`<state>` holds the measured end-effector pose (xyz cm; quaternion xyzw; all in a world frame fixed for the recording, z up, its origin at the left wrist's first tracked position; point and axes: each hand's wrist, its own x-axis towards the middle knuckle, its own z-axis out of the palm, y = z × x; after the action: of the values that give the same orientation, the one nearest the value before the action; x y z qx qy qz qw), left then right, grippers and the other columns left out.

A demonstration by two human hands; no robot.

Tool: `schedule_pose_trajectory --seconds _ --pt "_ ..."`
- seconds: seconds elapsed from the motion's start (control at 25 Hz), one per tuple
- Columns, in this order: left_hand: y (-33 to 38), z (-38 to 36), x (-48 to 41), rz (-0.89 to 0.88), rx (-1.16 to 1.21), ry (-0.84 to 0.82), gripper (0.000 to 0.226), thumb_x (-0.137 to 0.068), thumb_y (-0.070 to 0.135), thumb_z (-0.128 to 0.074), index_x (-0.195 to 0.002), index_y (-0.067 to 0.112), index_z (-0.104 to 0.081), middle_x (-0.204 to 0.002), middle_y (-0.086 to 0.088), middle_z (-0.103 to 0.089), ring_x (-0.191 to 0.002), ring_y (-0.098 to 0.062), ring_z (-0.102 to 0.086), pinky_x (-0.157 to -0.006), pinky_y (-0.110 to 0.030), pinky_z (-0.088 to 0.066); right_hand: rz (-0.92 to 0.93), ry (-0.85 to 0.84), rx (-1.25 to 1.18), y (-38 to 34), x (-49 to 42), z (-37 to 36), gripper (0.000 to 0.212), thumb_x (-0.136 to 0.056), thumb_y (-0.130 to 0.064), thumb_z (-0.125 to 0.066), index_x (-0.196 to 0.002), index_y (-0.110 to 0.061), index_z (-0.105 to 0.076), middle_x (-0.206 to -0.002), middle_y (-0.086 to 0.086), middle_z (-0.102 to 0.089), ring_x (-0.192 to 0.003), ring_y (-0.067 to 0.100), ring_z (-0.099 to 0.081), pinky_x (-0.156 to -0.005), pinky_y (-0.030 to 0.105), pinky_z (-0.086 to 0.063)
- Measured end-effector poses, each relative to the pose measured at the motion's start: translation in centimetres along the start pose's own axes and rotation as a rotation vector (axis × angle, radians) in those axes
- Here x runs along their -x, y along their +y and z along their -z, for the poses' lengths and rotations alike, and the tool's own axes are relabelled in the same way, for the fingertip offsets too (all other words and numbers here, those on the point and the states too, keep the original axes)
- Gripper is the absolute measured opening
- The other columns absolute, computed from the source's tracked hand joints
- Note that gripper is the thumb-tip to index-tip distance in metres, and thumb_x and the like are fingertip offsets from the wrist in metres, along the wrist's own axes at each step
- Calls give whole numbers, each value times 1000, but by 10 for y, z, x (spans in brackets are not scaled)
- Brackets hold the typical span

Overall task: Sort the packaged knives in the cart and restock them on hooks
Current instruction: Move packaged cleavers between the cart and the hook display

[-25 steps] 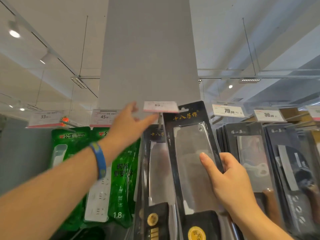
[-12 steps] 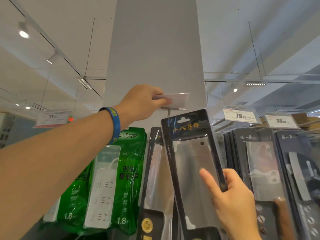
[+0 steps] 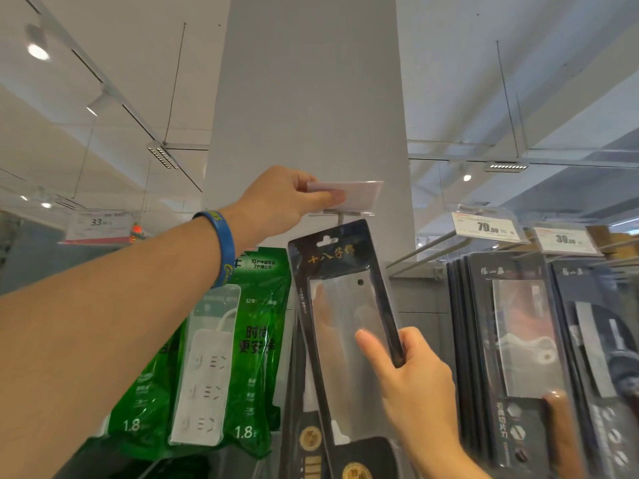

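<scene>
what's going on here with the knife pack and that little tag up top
A person is restocking a shop's hook display. The left hand pinches the price tag at the tip of a hook, holding it tilted up. The right hand grips a packaged cleaver by its edge, with the hang hole just below the hook and apparently not yet threaded on. Green power strip packs hang to the left, other knife packs to the right.

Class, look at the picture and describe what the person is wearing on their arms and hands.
Both forearms are bare, with no sleeves in view. The left hand has a blue wristband with yellow lettering at the wrist. The right hand wears no glove, ring or band that shows.
</scene>
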<state>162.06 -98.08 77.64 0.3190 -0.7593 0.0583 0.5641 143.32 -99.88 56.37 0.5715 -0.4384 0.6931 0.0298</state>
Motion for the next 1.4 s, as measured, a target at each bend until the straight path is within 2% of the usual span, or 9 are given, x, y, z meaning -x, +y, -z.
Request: schedule_pose_trajectory --seconds 0.12,0.28,0.4,0.56,0.72,0.88,0.96,1.08,1.4 --pt "-1 0 -2 -5 20 12 36 -81 48 -74 -92 14 -76 -66 2 -55 -41 0 -38 -40 -13 -31 7 -82 -69 -3 0 -6 61 -70 -82 -58 -65 -22 -49 -61 -9 -58 -54 12 -48 -47 25 -38" --pt "-4 -3 -2 -21 16 34 35 -80 49 -74 -93 16 -77 -74 -2 -65 -41 3 -44 -42 -10 -36 -6 -28 -182 -4 -2 0 63 -72 -76 -63 -58 -23 -30 -48 -12 -29 -47 8 -24 -45 21 -28" --pt "-5 -3 -3 -35 23 41 34 -80 50 -74 -92 18 -77 -77 2 -69 -48 8 -49 -46 -8 -39 -34 -46 -207 -4 -4 5 58 -75 -72 -65 -55 -27 -35 -46 -13 -31 -45 7 -26 -44 18 -30" --pt "-5 -4 -6 -37 50 60 31 -79 50 -75 -86 20 -77 -56 19 -61 -46 9 -50 -45 -6 -38 -26 -77 -213 -6 -7 2 59 -78 -67 -67 -59 -21 -37 -48 -11 -39 -44 5 -31 -43 19 -32" --pt "-7 -5 -5 -40 57 82 31 -77 51 -76 -86 21 -77 -62 14 -63 -47 7 -49 -45 -8 -39 0 -87 -122 -6 -7 8 66 -78 -74 -63 -64 -13 -43 -53 -2 -45 -46 12 -35 -44 21 -30" --pt "-2 -6 -1 -34 57 79 31 -78 49 -75 -90 20 -77 -67 9 -63 -46 7 -47 -45 -8 -38 41 -51 -44 -11 -11 26 65 -78 -72 -65 -57 -19 -35 -44 -11 -42 -42 8 -37 -43 18 -33" --pt "0 -6 0 -30 53 79 30 -80 47 -75 -90 19 -77 -61 12 -60 -44 6 -45 -44 -7 -36 -21 -86 -61 -9 -15 32 70 -78 -74 -64 -61 -14 -33 -50 -6 -36 -46 9 -29 -47 24 -27" --pt "0 -8 4 -19 42 87 30 -80 48 -75 -83 18 -76 -47 16 -51 -39 3 -40 -40 -8 -32 -151 -158 -149 -5 -13 28 65 -79 -73 -65 -65 -20 -29 -58 -4 -29 -54 14 -26 -54 33 -25" --pt "0 -12 9 -55 4 86 36 -78 53 -74 -82 18 -75 -64 2 -56 -54 -5 -45 -53 -22 -43 -280 -170 -189 14 -19 -17 65 -78 -76 -61 -64 -21 -29 -57 -5 -30 -52 14 -29 -54 32 -27"
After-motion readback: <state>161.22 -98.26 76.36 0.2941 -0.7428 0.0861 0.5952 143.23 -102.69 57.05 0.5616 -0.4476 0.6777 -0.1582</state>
